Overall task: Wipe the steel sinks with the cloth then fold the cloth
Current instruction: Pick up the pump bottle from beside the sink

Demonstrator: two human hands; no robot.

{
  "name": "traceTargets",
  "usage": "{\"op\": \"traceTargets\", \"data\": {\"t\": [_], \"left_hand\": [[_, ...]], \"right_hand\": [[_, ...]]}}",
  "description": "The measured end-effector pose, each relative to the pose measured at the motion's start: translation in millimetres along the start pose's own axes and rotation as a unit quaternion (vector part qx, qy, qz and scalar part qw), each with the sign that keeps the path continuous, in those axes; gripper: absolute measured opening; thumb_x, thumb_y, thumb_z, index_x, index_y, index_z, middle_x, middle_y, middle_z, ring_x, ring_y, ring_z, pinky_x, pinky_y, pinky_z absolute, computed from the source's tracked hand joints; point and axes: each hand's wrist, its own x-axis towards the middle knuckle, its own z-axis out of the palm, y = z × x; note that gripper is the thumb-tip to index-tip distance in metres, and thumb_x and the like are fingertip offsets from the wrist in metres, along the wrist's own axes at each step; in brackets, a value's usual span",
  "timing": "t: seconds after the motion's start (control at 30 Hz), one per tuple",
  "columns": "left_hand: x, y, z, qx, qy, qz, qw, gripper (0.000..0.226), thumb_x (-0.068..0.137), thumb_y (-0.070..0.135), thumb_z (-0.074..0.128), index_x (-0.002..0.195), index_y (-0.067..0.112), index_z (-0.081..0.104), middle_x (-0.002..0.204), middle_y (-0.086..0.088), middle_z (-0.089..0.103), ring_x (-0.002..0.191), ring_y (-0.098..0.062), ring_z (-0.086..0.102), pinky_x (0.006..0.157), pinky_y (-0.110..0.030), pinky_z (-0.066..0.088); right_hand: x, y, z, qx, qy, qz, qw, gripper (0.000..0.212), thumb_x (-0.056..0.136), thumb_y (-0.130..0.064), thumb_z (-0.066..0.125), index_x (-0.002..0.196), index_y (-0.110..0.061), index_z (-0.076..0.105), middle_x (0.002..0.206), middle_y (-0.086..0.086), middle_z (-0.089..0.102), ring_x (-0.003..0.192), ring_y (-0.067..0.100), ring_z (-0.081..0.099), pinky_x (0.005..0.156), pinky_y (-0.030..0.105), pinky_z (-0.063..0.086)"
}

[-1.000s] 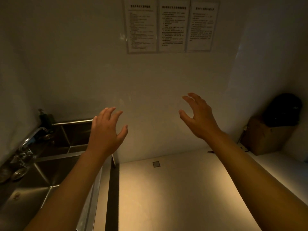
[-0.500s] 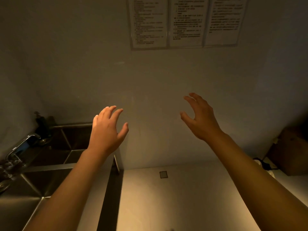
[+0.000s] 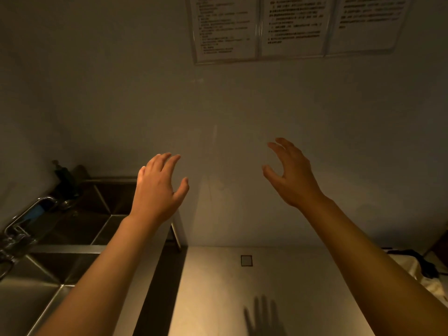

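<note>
- A tap (image 3: 29, 214) stands at the left edge of the steel sinks (image 3: 72, 229).
- The left hand (image 3: 157, 190) is raised above the sinks' right rim, fingers apart and loosely bent, holding nothing.
- The right hand (image 3: 291, 173) is raised well right of the sinks, over the counter (image 3: 278, 287), fingers spread, empty.
- A pale cloth (image 3: 417, 270), partly hidden, lies far right of the sinks.

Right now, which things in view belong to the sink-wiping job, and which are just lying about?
Belongs to the job:
steel sinks
left hand, empty
right hand, empty
No cloth can be identified for certain.

Just lying about:
faucet
posted notices
white counter
pale fabric with a dark item at the right edge
</note>
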Motion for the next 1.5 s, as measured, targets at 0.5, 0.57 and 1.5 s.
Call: {"op": "traceTargets", "data": {"t": [0.5,0.57,1.5], "left_hand": [[111,-66,78,0.045,-0.010,-0.043,0.998,0.061,0.100,0.048,0.054,0.155,0.022,0.042,0.161,-0.005,0.040,0.154,-0.026,0.028,0.124,-0.055,0.025],[130,-85,88,0.051,-0.011,-0.049,0.997,0.061,0.100,0.049,0.053,0.154,0.023,0.043,0.161,-0.006,0.040,0.154,-0.026,0.027,0.125,-0.055,0.025],[290,-327,89,0.202,0.067,-0.303,0.929,0.061,0.098,0.048,0.055,0.152,0.021,0.045,0.159,-0.010,0.042,0.152,-0.031,0.031,0.121,-0.058,0.029]], "right_hand": [[151,30,102,0.014,-0.049,-0.043,0.998,0.070,0.092,-0.061,0.042,0.154,-0.030,0.037,0.165,-0.005,0.028,0.152,0.016,0.025,0.124,0.046,0.022],[178,30,121,0.012,-0.055,-0.050,0.997,0.070,0.092,-0.060,0.042,0.155,-0.029,0.037,0.165,-0.004,0.028,0.152,0.017,0.026,0.124,0.048,0.024],[508,-107,418,0.149,-0.163,-0.302,0.928,0.070,0.091,-0.059,0.045,0.154,-0.030,0.036,0.166,-0.003,0.026,0.152,0.018,0.025,0.123,0.046,0.020]]}}
